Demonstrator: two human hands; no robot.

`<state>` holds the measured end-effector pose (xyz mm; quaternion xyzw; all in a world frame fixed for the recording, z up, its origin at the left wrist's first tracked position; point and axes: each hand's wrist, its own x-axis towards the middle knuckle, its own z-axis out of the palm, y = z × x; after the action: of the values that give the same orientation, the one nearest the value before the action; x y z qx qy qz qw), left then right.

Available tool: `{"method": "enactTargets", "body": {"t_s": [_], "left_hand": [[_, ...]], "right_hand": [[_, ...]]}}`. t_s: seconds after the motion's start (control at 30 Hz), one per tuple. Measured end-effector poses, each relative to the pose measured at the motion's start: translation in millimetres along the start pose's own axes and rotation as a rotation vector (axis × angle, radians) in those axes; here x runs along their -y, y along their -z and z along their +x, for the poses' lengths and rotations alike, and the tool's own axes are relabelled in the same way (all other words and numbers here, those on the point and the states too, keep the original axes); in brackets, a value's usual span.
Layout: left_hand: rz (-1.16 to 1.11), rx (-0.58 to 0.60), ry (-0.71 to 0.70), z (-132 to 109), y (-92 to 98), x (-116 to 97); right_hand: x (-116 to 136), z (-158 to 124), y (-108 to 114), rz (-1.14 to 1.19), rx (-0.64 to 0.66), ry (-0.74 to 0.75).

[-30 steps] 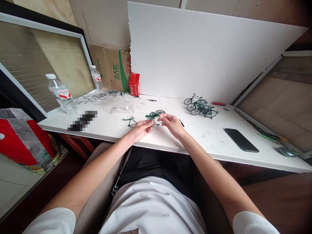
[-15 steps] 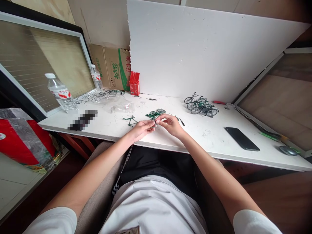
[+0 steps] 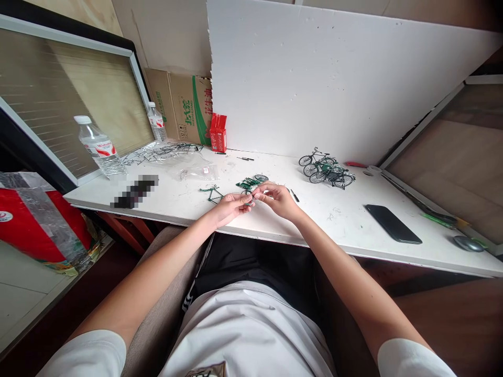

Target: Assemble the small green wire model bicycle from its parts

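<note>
Near the front edge of the white table, my left hand and my right hand meet fingertip to fingertip. Both are pinched around something small, mostly hidden by the fingers, so I cannot make out what it is. Just left of my left hand lies a thin green bicycle frame. Behind the fingers are green model parts and a small spoked wheel. A dark screwdriver-like tool lies just beyond my right hand.
Several model bicycles stand at the back right, with a black phone nearer the front. Two bottles, one large in view, plastic bags, dark frame parts, a red box and a carton occupy the left.
The camera view has shifted slightly. My fingers have changed position a little around the small thing, and both hands remain together in the same place.
</note>
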<state>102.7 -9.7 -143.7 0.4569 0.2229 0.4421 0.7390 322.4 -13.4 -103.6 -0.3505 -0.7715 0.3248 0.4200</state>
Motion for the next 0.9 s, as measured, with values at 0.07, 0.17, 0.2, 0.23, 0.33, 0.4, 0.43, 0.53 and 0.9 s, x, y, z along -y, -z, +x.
{"method": "enactTargets", "body": {"t_s": [0.07,0.17,0.2,0.23,0.33,0.4,0.43,0.53,0.9], "left_hand": [[0.001,-0.001,0.006,-0.3,-0.5,-0.8],[-0.01,-0.005,0.013,-0.4,-0.3,-1.0],[-0.013,-0.004,0.015,-0.3,-0.1,-0.8],[-0.015,-0.002,0.016,-0.3,0.0,-0.7],[-0.014,-0.002,0.016,-0.2,-0.1,-0.7],[-0.008,-0.004,0.015,-0.3,-0.7,-1.2],[-0.003,-0.004,0.014,-0.4,-1.0,-1.5],[0.003,0.003,0.014,-0.8,-1.4,-2.1],[-0.039,-0.003,0.021,-0.2,-1.7,-2.7]], "right_hand": [[1.4,-0.2,0.2,-0.008,0.003,-0.012],[3.5,-0.6,-0.4,-0.03,0.005,-0.014],[4.0,-0.8,-0.7,-0.034,0.005,-0.01],[4.4,-1.0,-1.1,-0.036,0.004,-0.004],[4.5,-1.4,-1.8,-0.027,0.002,0.009],[4.2,-1.5,-1.6,-0.026,0.0,0.005],[4.1,-1.5,-1.3,-0.027,-0.001,0.001],[4.4,-1.0,0.2,-0.044,-0.001,0.004],[10.2,-1.4,0.2,-0.143,-0.012,0.112]]}}
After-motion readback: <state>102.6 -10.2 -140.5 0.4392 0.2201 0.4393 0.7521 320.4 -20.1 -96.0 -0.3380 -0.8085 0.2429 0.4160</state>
